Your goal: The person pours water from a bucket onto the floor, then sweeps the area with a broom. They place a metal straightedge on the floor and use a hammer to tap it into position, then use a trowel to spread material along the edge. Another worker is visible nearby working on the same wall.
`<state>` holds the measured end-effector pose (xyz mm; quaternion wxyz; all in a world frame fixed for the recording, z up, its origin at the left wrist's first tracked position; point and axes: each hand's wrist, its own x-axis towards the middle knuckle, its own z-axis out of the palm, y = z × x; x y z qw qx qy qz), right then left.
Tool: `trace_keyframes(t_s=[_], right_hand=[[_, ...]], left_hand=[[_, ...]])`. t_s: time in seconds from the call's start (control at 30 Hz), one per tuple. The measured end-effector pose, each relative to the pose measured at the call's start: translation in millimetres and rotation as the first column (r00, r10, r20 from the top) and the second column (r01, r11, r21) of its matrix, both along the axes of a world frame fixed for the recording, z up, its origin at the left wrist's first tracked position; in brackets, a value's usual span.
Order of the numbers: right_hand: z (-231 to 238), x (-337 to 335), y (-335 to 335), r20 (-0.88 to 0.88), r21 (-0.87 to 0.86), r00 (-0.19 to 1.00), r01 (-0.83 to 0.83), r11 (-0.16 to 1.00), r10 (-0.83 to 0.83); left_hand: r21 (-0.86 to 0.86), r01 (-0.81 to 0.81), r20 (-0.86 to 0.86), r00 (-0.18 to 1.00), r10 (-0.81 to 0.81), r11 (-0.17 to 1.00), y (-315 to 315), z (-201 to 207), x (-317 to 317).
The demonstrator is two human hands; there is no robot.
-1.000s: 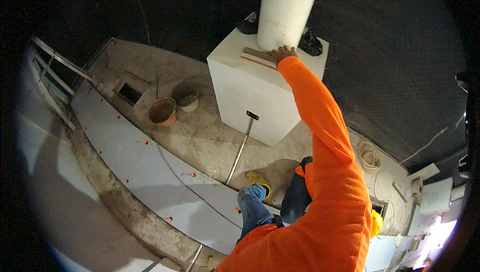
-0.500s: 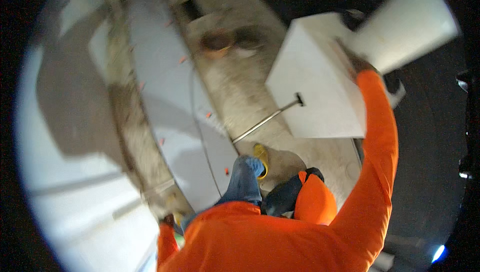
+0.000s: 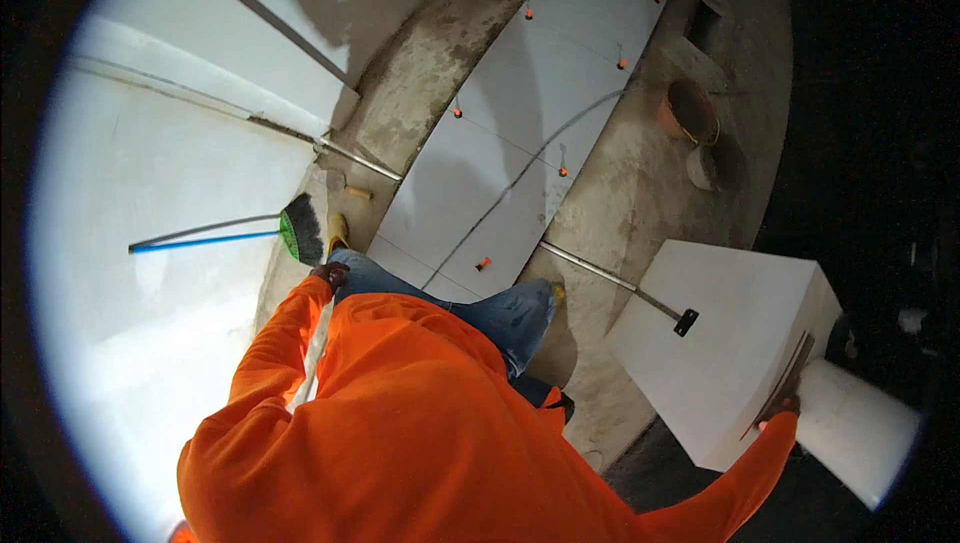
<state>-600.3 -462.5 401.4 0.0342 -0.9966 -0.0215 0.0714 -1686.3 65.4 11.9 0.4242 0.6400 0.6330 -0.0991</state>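
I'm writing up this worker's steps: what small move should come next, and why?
Probably close the right hand on the brown strip and lift: the hand is at the strip's end atop the white block, while the left hand is by the jeans.

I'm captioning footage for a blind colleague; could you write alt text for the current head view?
A person in an orange top has the right hand at a brown strip on a white box beside a white column, the left hand at the left leg. Left is a broom; ahead, pale panels and two buckets.
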Motion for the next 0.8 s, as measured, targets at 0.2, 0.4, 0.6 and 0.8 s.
trace_keyframes(t_s=[0.2,0.4,0.6,0.8], right_hand=[[38.7,-19.2,-5.8,0.106,0.066,0.994,0.03,0.997,-0.036],[91.7,-206.2,86.2,0.178,0.375,0.98,0.016,0.927,-0.089],[22.8,-578.0,339.7,-0.308,0.738,0.917,0.064,0.671,0.252],[-20.0,-859.6,582.9,-0.8,0.601,0.406,0.541,0.589,0.442]], left_hand=[[0.028,-0.022,0.022,1.0,0.021,0.999,0.3,43.7,22.9],[0.177,0.218,0.255,0.932,-0.259,0.96,60.7,28.9,-12.9],[0.216,0.291,0.617,0.699,-0.362,0.932,174.4,122.2,-54.1],[0.82,0.438,0.237,0.324,-0.916,0.367,242.7,267.3,-64.8]])
